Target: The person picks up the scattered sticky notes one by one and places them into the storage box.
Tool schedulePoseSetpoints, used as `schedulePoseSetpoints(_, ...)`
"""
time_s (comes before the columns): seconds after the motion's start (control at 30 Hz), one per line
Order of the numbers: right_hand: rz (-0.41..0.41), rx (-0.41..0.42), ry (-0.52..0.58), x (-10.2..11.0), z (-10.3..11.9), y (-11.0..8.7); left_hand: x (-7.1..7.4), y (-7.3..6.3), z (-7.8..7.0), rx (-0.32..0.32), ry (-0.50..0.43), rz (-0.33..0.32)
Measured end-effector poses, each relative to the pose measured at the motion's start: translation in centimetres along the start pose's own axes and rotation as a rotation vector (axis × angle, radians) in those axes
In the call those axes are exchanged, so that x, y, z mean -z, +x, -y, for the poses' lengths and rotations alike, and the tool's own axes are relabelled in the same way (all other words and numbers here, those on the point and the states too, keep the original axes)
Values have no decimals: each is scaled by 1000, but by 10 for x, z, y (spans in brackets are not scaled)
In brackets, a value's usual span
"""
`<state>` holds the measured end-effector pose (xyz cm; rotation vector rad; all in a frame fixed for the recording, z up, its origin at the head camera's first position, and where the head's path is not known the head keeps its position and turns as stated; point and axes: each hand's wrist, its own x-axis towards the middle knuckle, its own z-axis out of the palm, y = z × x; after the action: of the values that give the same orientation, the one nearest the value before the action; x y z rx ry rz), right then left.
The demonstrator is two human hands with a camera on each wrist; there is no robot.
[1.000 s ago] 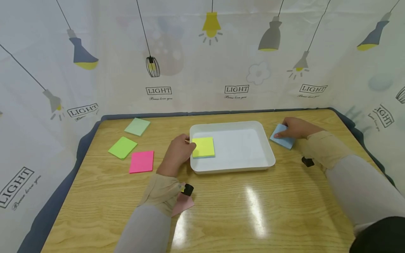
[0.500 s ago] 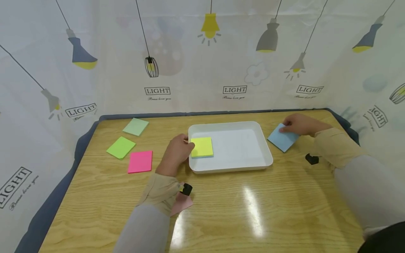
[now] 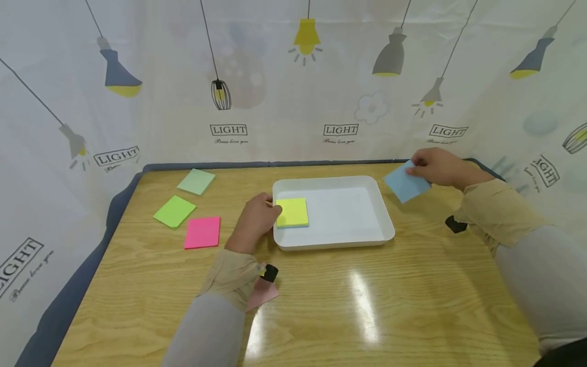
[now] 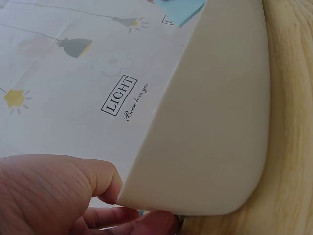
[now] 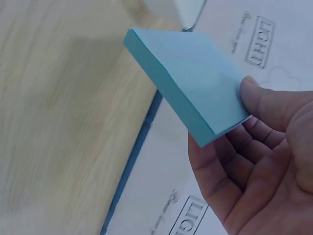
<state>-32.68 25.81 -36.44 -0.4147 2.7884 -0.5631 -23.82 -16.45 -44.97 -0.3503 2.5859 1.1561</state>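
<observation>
My right hand pinches a light blue sticky note pad above the table, right of the tray. In the right wrist view the thumb lies on the top face of the blue pad and the fingers curl beneath it. My left hand grips the left rim of a white rectangular tray, thumb over the edge. In the left wrist view its fingers pinch the tray wall. A yellow sticky note pad lies inside the tray at the left, with a blue edge showing under it.
Left of the tray lie a pale green pad, a lime green pad and a pink pad. A dusty pink pad is partly covered by my left wrist. A printed curtain borders the wooden table.
The right hand has raised the blue sticky note pad off the table, moving it up and slightly away from me. The left hand has stayed on the tray's rim.
</observation>
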Motion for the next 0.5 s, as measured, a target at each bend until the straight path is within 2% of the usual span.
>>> schedulePoseSetpoints(0.1, -25, 17, 23, 0, 11, 0, 0, 1, 0, 0, 6, 0)
schedulePoseSetpoints(0.23, -29, 18, 157, -8, 31, 2, 0, 0, 0, 11, 6, 1)
schedulePoseSetpoints(0.37, 15, 17, 291, -27, 51, 9, 2, -1, -1, 14, 1, 2)
schedulePoseSetpoints(0.5, 48, 21, 346, -54, 65, 18, 1, -2, -1, -1, 2, 0)
